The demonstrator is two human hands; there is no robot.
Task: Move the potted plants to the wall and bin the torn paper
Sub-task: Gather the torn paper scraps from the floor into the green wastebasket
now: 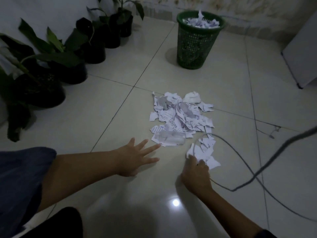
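Two bare hands reach over pale floor tiles. Left hand lies spread, fingers apart, near a torn paper pile. Right hand grips scraps. Potted plants line the far-left wall; a green bin stands beyond the pile, full of paper.

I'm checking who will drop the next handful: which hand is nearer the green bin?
Neither clearly. The left hand lies open on the floor, the right hand grips paper scraps; both are well short of the green bin.
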